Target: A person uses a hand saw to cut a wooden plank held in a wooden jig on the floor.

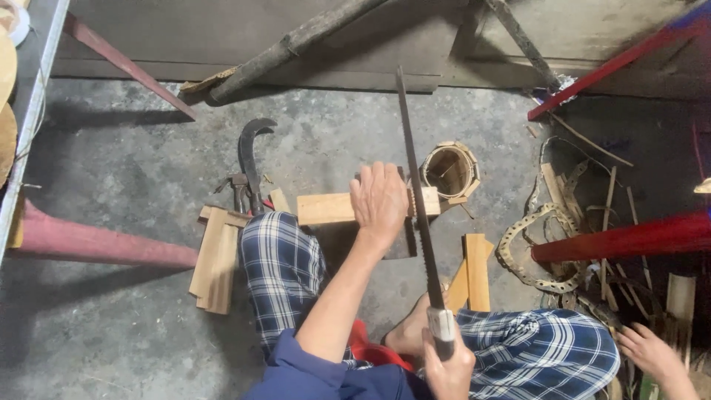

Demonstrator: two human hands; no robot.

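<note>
My left hand (pixel 379 201) presses flat on a light wooden plank (pixel 326 209) lying across the concrete floor in front of my knees. Low in the view, my right hand (pixel 448 364) grips the handle of a long hand saw (pixel 416 192). Its thin toothed blade runs up and away from me and crosses the plank just right of my left hand. My legs in blue checked trousers (pixel 281 274) frame the plank on both sides.
A small round woven bamboo basket (pixel 450 169) stands behind the plank. A curved billhook (pixel 250 155) lies to the left, near stacked wood offcuts (pixel 215 259). More offcuts (pixel 475 270), woven bamboo strips (pixel 533 252) and a red pole (pixel 629 238) are on the right. Another person's hand (pixel 652 352) is at bottom right.
</note>
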